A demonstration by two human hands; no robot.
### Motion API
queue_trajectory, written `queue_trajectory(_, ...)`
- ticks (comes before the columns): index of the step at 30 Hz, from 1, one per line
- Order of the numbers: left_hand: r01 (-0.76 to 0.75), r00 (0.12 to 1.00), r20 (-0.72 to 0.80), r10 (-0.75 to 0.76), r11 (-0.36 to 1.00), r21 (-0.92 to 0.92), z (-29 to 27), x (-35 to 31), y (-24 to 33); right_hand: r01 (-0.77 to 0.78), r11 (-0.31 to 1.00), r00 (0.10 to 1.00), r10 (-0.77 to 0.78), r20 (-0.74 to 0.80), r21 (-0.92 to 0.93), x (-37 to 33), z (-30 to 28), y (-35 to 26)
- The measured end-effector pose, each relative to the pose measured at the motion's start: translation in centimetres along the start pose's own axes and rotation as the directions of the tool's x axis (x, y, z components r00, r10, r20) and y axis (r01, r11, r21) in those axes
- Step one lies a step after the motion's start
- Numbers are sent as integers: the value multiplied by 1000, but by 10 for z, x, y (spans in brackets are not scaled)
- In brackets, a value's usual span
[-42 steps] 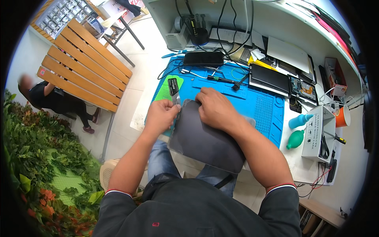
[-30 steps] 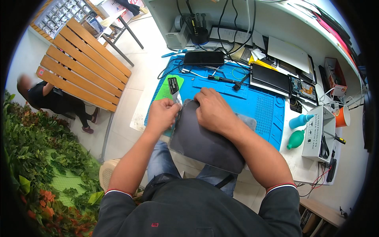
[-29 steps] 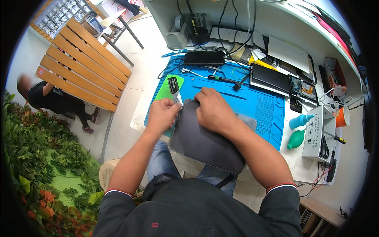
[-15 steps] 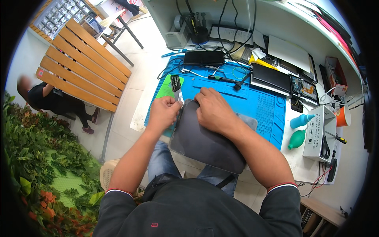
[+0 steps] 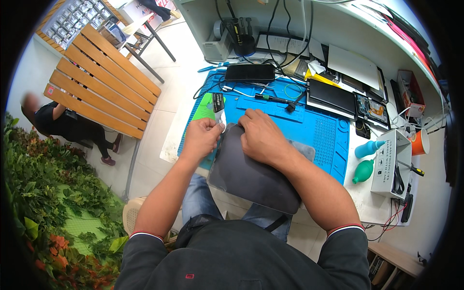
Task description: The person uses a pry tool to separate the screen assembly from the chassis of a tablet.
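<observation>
Between the fingertips and thumb of my left hand is a thin flat pry blade, black at its far end and silvery nearer my fingers. Its near end meets the far left corner of a dark grey tablet-like panel, where my fingers hide the contact. The panel tilts from the bench edge down toward my lap, and a clear rim shows along its left side. My right hand lies over the panel's far edge, fingers curled at that same corner and gripping it.
Under the hands lies a blue work mat with a green card. Behind are a black phone, a green-and-black pen-like tool and cables. At right stand a blue bottle, a green air blower and a white box.
My left hand and the pry blade have shifted very slightly to the right. My right hand keeps its place on the panel.
</observation>
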State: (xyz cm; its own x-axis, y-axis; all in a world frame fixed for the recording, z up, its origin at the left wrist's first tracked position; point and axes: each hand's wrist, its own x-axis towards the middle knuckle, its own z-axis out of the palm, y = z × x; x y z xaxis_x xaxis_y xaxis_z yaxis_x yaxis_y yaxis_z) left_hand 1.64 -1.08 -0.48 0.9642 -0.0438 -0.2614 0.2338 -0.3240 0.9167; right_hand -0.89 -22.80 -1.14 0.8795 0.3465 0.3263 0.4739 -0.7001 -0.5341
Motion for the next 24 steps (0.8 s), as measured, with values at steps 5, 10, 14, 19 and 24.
queue_trajectory(5,-22,1000,5,22,1000,3,1,3,1,-2,1000,1000,2,10,-2,1,-2,-1)
queue_trajectory(10,-37,999,-2,37,999,5,0,6,-1,-5,1000,1000,5,10,1,2,0,-2)
queue_trajectory(14,-31,1000,8,31,999,19,0,5,4,-14,999,1000,15,-11,32,2,1,-1)
queue_trajectory(19,47,997,63,-49,999,26,-6,9,8,-62,991,998,62,-2,116,3,-4,-3)
queue_trajectory(24,87,957,256,-134,979,187,-29,28,19,-146,982,987,137,83,119,13,-8,-3)
